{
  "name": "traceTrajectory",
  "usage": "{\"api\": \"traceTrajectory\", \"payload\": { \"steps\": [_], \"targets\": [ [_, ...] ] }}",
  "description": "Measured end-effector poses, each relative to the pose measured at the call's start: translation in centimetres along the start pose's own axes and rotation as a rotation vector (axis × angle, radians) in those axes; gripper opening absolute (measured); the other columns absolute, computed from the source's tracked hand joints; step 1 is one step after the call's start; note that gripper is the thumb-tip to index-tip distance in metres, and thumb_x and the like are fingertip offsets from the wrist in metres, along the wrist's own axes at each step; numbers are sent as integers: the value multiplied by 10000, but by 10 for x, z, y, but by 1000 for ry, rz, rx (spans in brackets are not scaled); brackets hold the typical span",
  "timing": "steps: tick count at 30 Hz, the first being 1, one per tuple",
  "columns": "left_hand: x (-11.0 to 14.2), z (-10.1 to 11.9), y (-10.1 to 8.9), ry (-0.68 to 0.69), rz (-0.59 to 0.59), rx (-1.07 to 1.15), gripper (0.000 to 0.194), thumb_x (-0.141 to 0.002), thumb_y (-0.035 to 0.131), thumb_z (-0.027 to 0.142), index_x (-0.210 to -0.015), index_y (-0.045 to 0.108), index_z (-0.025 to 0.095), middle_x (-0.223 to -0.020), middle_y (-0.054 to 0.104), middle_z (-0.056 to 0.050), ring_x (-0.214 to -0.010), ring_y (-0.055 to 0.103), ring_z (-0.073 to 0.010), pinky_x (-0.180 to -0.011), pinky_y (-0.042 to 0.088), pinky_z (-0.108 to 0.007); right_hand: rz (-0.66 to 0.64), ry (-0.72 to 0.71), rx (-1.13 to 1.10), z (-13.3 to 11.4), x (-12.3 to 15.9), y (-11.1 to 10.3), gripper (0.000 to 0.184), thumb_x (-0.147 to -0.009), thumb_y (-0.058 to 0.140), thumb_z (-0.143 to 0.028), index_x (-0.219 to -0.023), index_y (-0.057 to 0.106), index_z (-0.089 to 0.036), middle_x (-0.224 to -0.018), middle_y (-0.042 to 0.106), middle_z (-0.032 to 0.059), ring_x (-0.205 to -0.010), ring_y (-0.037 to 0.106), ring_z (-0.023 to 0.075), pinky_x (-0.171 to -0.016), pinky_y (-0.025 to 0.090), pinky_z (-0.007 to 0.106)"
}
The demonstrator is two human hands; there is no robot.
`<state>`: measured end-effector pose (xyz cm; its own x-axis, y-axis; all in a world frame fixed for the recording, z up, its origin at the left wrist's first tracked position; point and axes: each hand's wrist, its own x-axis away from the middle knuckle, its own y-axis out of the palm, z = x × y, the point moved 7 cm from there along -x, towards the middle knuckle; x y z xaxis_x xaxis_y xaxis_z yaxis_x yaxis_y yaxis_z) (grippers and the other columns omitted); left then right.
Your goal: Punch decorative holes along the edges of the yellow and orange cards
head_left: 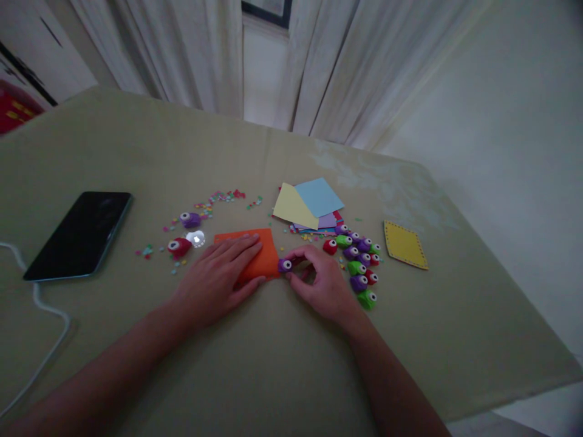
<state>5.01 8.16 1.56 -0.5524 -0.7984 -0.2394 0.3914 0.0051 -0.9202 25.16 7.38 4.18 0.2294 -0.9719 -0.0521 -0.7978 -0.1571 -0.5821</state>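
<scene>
My left hand [223, 270] lies flat, fingers stretched out, on a square of orange paper [263, 255]. At the paper's right edge, my right hand [321, 282] pinches a small purple craft punch [285, 265] with a round eye on it. The punch touches the paper's edge; whether the paper sits in its slot I cannot tell. Several purple, green [367, 299] and red craft punches stand grouped just right of my right hand. Left of the orange paper are another purple punch [190, 220], a red punch [179, 247] and a shiny clear disc [196, 238].
Behind my hands lies a stack of coloured paper with yellow [294, 206] and blue [319, 194] sheets on top. A yellow card [405, 244] with punched edges rests at the right. Paper confetti [223, 197] is scattered about. A tablet [79, 237] with a white cable [59, 312] lies left.
</scene>
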Motion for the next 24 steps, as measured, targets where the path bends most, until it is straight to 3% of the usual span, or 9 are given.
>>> {"api": "traceTrajectory", "payload": {
  "steps": [16,24],
  "targets": [
    [1,-1,3,12,-32,-12,657,-1100,461,570,-1628,496,180,-1697,486,-105,-1561,470,-299,-1309,339,-499,-100,-56,19,-2,0,2,208,-982,732,-179,-1180,779,-221,-1142,798,49,-978,730,190,-898,567,324],
    [-1,2,1,35,-34,-33,677,-1114,417,575,-1611,515,127,-1692,485,-121,-1558,478,-303,-1300,365,-523,-127,-82,3,-4,0,2,236,-977,745,-150,-1197,785,-223,-1166,802,46,-1036,735,199,-954,560,333]
  ]
}}
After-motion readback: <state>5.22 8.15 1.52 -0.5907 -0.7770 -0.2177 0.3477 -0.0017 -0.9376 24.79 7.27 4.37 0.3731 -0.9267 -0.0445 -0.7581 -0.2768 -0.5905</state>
